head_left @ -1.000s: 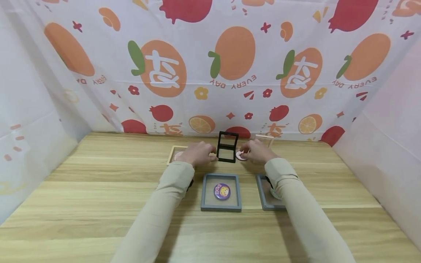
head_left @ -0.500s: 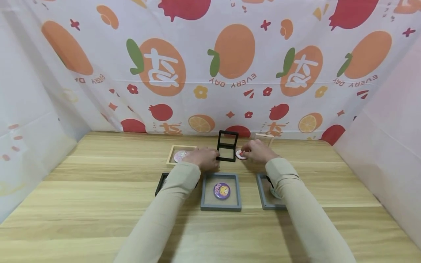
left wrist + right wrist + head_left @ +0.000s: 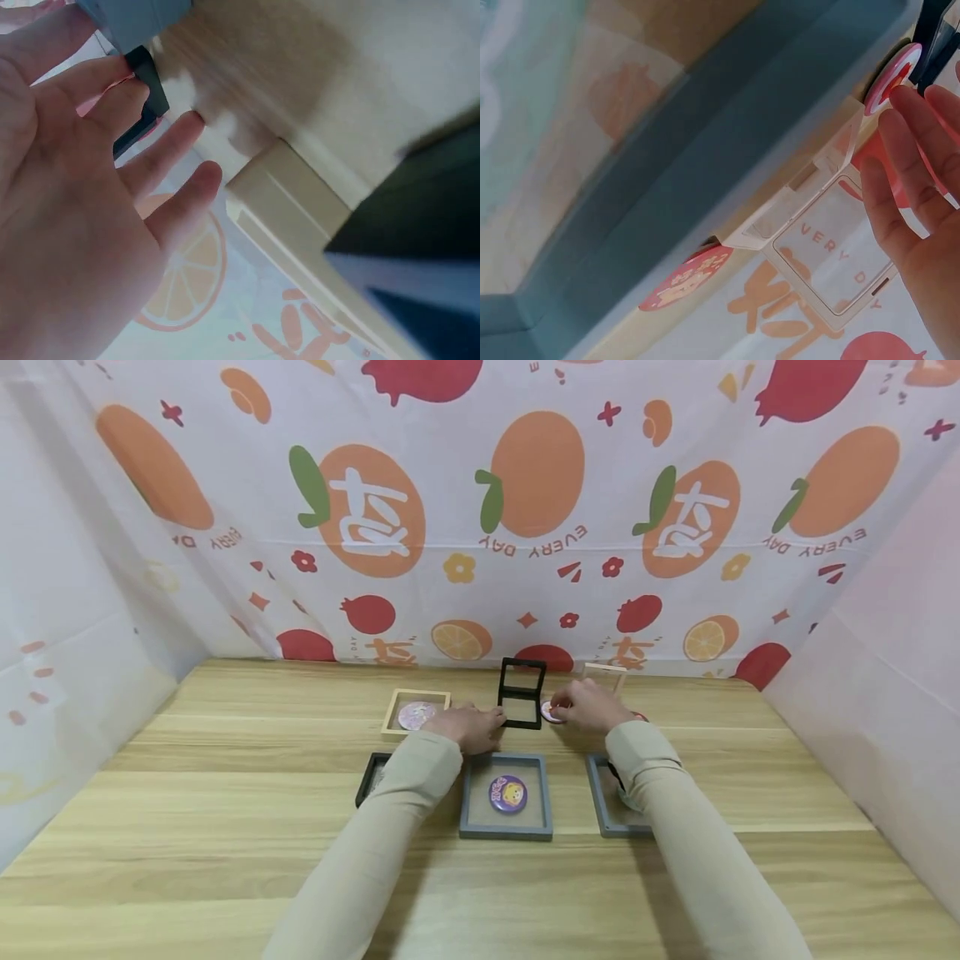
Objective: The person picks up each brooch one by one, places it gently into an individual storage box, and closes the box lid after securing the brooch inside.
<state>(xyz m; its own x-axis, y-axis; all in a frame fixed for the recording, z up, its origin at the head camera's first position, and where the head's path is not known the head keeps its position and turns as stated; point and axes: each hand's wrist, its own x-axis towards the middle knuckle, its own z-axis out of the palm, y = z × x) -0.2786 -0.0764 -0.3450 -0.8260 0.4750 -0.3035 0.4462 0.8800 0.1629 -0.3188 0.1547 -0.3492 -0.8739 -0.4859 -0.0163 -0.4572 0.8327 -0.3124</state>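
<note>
My left hand (image 3: 468, 729) reaches to the lower left edge of an open black hinged display frame (image 3: 520, 711), fingertips touching it or just beside it. In the left wrist view its fingers spread loosely near the black frame (image 3: 152, 96). At the black frame's right, the fingers of my right hand (image 3: 588, 706) touch a round pin badge (image 3: 548, 711) lying on the table. The right wrist view shows extended fingertips at the rim of that badge (image 3: 894, 77); the thumb is mostly out of sight. Behind this hand stands an open pale hinged frame (image 3: 604, 672).
A blue-grey frame (image 3: 506, 835) holds a purple badge (image 3: 508, 795). Another blue-grey frame (image 3: 599, 793) lies partly under my right forearm. On the left are a pale wooden frame (image 3: 388, 720) with a pink badge (image 3: 416, 716) and a black frame (image 3: 367, 777). A patterned curtain (image 3: 540, 568) closes the back.
My left hand has moved slightly right to the black frame, uncovering more of the pink badge and the black frame at left. My right hand stays at the badge, nearly still.
</note>
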